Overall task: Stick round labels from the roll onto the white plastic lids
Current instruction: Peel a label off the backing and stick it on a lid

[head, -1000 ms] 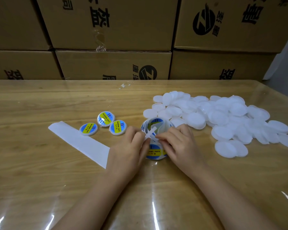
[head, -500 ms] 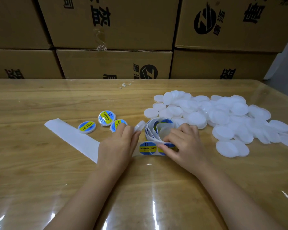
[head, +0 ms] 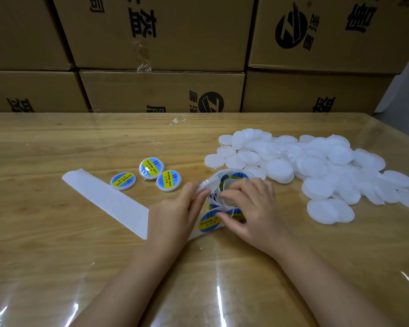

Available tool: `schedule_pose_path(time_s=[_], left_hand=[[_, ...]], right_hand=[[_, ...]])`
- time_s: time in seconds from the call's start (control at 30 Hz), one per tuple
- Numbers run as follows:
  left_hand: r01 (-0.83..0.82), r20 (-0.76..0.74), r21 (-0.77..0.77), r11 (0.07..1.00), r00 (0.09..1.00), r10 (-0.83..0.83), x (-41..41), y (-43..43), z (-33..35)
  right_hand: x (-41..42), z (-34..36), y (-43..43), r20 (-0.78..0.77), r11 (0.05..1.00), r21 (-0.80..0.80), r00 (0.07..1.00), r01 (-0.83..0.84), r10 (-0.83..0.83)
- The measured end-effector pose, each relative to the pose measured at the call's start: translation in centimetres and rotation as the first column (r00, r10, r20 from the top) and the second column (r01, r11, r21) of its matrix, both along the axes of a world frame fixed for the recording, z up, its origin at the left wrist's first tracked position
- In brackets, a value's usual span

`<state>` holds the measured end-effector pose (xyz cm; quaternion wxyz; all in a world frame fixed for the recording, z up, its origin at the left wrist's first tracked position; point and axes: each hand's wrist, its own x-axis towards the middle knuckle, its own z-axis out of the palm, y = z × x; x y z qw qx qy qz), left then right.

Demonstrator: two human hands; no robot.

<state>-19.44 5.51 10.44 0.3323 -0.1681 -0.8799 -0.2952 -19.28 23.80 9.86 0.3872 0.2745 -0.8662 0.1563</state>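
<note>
A roll of round blue-and-yellow labels [head: 232, 179] lies loosely coiled on the table between my hands. My left hand [head: 175, 213] pinches the white backing strip [head: 109, 201], which trails away to the left. One label [head: 209, 220] shows on the strip just right of that hand. My right hand [head: 248, 208] rests on the roll, its fingertips at the edge of another label, which they partly hide. Three labelled lids [head: 151, 168] sit left of the roll. A pile of plain white plastic lids [head: 316, 164] spreads to the right.
The wooden table [head: 57, 256] has a glossy clear cover. Stacked cardboard boxes [head: 161, 90] stand along its far edge. A small white scrap [head: 177, 120] lies near the back.
My left hand pulled the backing strip leftward, which unrolled more of it and exposed a label. My right hand moved onto the roll, and the coil loosened.
</note>
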Motion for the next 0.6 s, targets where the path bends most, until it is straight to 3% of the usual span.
schedule_pose_path(time_s=[0.1,0.23,0.47,0.6], left_hand=[[0.067,0.129,0.202,0.977,0.987,-0.094,-0.3,0.0,-0.4],[0.169,0.199,0.498,0.85,0.932,-0.302,-0.6,0.1,-0.3],[0.164,0.256,0.573,0.803,0.895,-0.366,-0.5,0.4,-0.3],[0.198,0.262,0.589,0.783,0.87,-0.417,-0.2,0.5,-0.4]], right_hand=[[0.3,0.0,-0.5,-0.004,0.997,0.024,0.998,-0.068,0.069],[0.5,0.0,-0.7,0.022,0.996,0.041,0.996,-0.085,0.084],[0.9,0.4,-1.6,-0.004,0.994,0.07,0.997,-0.081,0.081],[1.1,0.5,-2.1,0.07,0.987,0.037,0.986,-0.157,0.154]])
